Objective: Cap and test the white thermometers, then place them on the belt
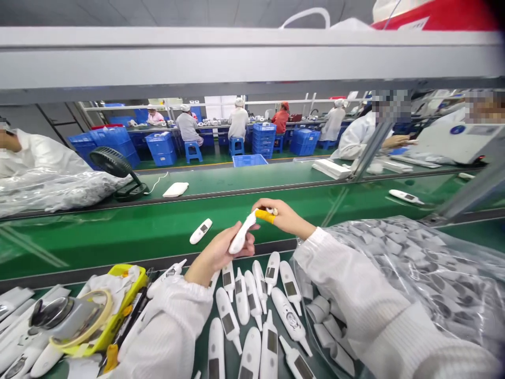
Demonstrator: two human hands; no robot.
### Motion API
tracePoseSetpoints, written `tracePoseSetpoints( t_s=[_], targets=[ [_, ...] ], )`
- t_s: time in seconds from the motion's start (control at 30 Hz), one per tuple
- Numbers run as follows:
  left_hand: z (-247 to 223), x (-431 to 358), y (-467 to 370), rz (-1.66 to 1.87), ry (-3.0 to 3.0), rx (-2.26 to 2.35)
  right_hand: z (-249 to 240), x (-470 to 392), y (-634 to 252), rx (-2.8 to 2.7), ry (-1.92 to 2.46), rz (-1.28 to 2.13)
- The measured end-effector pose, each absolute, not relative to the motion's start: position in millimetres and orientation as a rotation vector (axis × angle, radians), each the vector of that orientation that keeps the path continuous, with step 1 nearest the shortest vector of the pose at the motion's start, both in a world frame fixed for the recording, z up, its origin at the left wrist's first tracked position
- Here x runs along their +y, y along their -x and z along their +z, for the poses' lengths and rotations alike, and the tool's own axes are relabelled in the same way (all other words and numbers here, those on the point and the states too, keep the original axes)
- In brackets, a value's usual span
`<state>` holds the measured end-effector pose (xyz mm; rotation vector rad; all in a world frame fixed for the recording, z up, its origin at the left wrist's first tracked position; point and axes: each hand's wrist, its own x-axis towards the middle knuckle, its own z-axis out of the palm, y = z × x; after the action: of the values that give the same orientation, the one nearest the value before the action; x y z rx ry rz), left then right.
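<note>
A white ear thermometer lies tilted in my left hand, fingers wrapped round its body, narrow end up and to the right. At that narrow end is my right hand, its fingers closed; one finger wears a yellow finger cot. Something small and white peeks out between the right fingers; what it is I cannot make out. Below my hands, several more ear thermometers are spread on the bench, many showing dark displays. Another thermometer rests on the green conveyor belt ahead.
At right, a clear plastic bag holds many grey-white curved pieces. A yellow tray with cloth and a grey container stands at left. Beyond the belt are a black fan, a white block, a metal post and co-workers.
</note>
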<state>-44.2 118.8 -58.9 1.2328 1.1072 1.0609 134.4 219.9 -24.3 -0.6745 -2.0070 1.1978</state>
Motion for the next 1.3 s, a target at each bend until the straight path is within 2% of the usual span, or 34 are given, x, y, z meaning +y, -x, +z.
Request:
tracePoseSetpoints(
  t_s=[0.17, 0.33, 0.63, 0.73, 0.97, 1.1, 1.3],
  targets=[
    [-31, 55, 25, 1.192, -1.124, 0.864, -17, 185, -139, -1.496, 0.561, 1.507],
    [-23, 21, 21, 1.235, -1.164, 0.822, -16, 137, -150, -1.250, 0.437, 1.780],
    [-7, -14, 15, 1.121, -1.302, 0.882, -16, 93, -142, -1.031, 0.317, 1.867],
    [-9, -14, 13, 1.103, -1.324, 1.009, -15, 90, -142, -1.049, 0.344, 1.756],
    [-17, -10, 7, 1.147, -1.566, 1.329, -11, 67, -145, -1.242, 0.542, 1.189],
    [-23, -9, 5, 1.189, -1.602, 1.335, -11, 62, -147, -1.629, 0.540, 0.970],
    [-24, -10, 6, 1.207, -1.615, 1.332, -13, 61, -148, -1.635, 0.570, 0.968]
  ],
)
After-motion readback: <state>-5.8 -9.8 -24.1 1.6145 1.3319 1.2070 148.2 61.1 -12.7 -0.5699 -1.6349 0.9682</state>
